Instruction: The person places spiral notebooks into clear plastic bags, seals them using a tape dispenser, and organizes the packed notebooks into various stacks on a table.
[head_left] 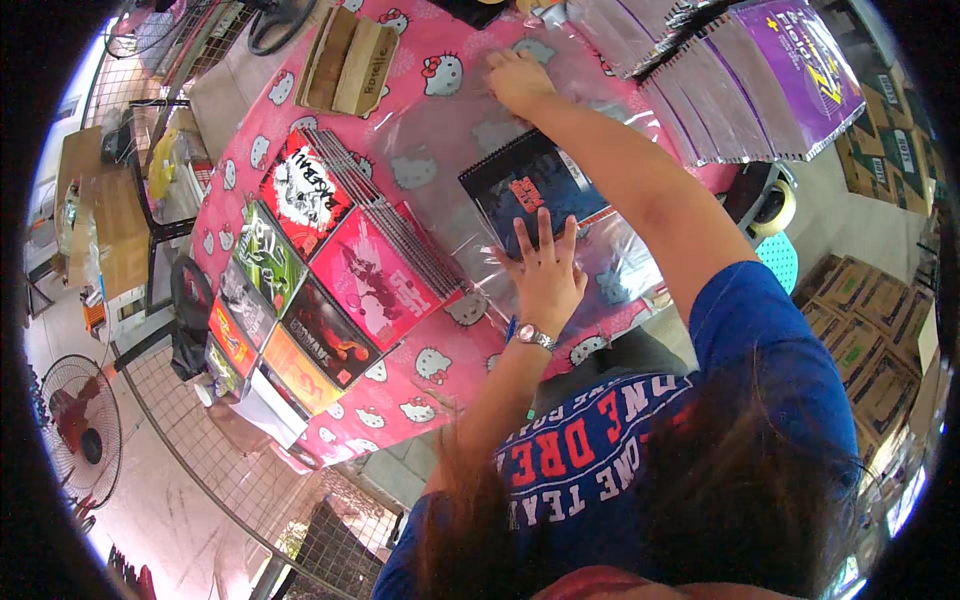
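1. We place the dark spiral notebook (pixel 500 197) on the pink table (pixel 400 392), with clear plastic film (pixel 415 125) around it; whether the film lies over or under it, we cannot tell.
2. Left hand (pixel 550 287) is nearer: its fingers spread wide, palm down, tips overlapping the notebook's near edge. From those fingers the notebook lies just beyond, toward the table's far side.
3. Its long axis seems to slant from lower left to upper right; the right forearm (pixel 640 165) covers that end, so we hedge. The coil binding runs along the far-left edge.
4. Right hand (pixel 518 82) is beyond the notebook, apart from it, at the film's far portion. Its fingers look bent; we cannot tell whether they pinch film or only press.
5. Writing: the notebook bears small orange-red lettering. To the left, colourful notebooks (pixel 370 275) carry bold titles on red, green, pink and black covers.
6. Upper right, purple notebooks (pixel 780 70) show white and yellow lettering; a brown block (pixel 345 62) has one handwritten word.
7. We note printed cartons (pixel 868 345) at far right, and white and red letters on the blue shirt (pixel 590 430).
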